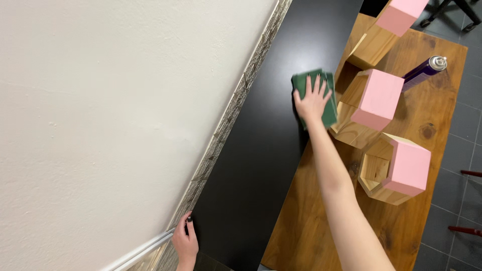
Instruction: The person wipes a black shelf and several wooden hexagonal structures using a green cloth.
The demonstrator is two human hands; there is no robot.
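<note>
Right hand (312, 99), fingers spread, presses flat on a green cloth (326, 103) lying on the black panel (261, 165). Left hand (186, 242) grips the panel's edge beside the wall (110, 115).

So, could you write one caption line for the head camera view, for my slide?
Right hand presses a green cloth on a black panel; left hand grips its edge.
</note>
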